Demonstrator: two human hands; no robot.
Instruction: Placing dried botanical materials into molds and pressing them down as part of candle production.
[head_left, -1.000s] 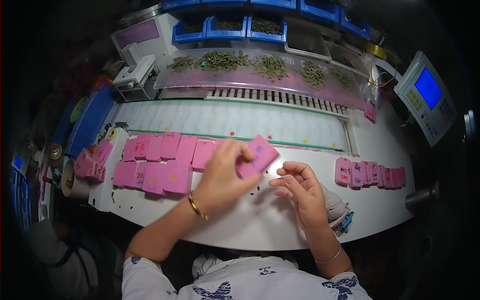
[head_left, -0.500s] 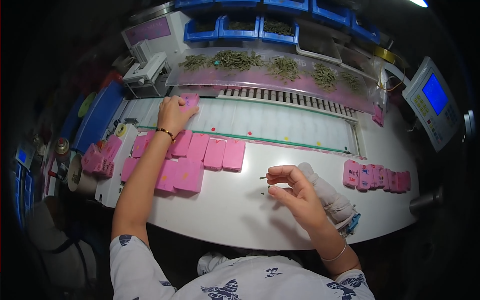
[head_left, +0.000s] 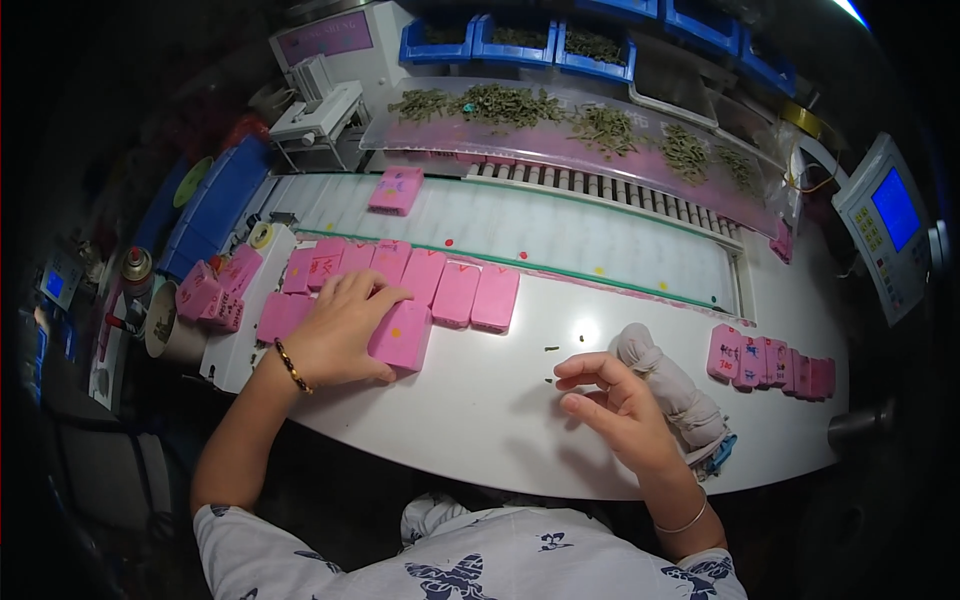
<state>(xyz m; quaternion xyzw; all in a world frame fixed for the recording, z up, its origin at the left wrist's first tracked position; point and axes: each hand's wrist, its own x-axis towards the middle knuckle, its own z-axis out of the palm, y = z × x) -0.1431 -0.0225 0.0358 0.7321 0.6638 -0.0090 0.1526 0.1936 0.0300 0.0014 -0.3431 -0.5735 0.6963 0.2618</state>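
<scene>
My left hand (head_left: 340,325) reaches over the front row of pink blocks. Its thumb and fingers span the near and far ends of the rightmost block (head_left: 402,335), which has a yellow dot on top; the palm covers its neighbour. Another pink block (head_left: 395,190) with writing lies by itself at the left end of the long pale panel (head_left: 560,240). Above the white table, my right hand (head_left: 620,405) is open, fingers curved and apart, holding nothing. Small dark-green pieces (head_left: 551,349) lie near its fingertips.
Behind the panel, a clear tray (head_left: 375,135) carries several heaps of green pieces, with blue bins (head_left: 436,48) above. A grey cloth bundle (head_left: 675,385) lies right of my right hand. Further right are a row of small pink blocks (head_left: 724,355) and a device with a blue screen (head_left: 895,207).
My left hand has let go of the pink block on the panel and come back toward me to the front row. The right hand stays about where it was. The view has shifted slightly.
</scene>
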